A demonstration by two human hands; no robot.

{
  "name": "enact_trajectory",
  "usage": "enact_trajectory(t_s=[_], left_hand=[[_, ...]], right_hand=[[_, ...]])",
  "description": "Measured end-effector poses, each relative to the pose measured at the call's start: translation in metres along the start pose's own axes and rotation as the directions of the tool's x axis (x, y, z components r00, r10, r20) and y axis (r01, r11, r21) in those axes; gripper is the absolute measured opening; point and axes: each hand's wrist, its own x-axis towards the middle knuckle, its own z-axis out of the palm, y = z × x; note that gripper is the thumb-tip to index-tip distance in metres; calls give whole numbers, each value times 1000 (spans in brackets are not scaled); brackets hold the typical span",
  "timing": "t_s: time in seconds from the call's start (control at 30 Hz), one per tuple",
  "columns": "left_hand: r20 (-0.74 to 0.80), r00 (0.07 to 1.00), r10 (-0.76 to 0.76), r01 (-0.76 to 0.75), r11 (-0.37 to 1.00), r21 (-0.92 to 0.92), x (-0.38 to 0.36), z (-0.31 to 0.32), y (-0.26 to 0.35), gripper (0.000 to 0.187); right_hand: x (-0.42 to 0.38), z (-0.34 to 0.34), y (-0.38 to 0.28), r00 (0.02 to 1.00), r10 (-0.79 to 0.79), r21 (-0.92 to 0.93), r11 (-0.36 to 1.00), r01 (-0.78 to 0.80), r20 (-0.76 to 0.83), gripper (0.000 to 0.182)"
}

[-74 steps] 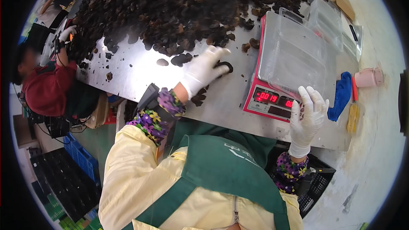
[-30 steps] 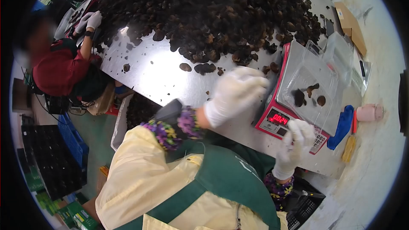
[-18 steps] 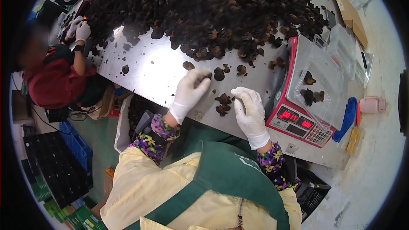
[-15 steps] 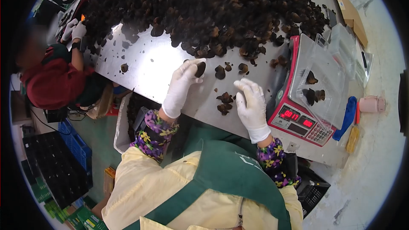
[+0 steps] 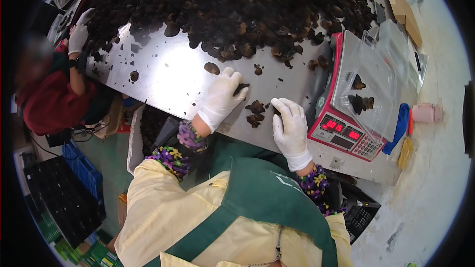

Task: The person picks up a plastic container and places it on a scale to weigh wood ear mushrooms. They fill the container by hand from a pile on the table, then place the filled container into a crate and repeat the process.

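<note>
My left hand, in a white glove, is over the metal table with its fingers closed on a dark mushroom-like piece. A flat brown piece lies just beyond its knuckles. My right hand, also gloved, is left of the scale's display, fingers curled with a dark piece partly showing between thumb and forefinger. Between the hands lie a few dark pieces, and a small one is farther back. Several pieces rest in a clear tray on the red scale.
A large heap of dark pieces covers the back of the table. At the left, a co-worker's gloved hand is by the heap. A blue cloth, yellow brush and pink cup are right of the scale.
My left hand has come down to the table on a dark piece; a flat brown piece now lies behind it. My right hand's fingers have curled in. The co-worker's hands have moved apart.
</note>
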Motion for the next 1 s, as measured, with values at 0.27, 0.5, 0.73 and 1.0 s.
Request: enact_trajectory(t_s=[0.27,0.5,0.73,1.0], left_hand=[[61,994,-94,109,926,-361,-19,-18,4,14],[149,980,-132,191,828,-527,-28,-14,23,11],[575,738,-352,452,-374,-809,-14,-42,28,7],[464,874,-146,442,-160,-883,6,-34,69,27]], right_hand=[[-3,-2,-2,997,13,63,998,-9,-72,47],[-5,0,-2,996,34,82,996,-27,-88,45],[-8,-5,-1,992,92,150,986,-78,-89,45],[-12,16,8,999,42,-30,999,-43,-26,50]])
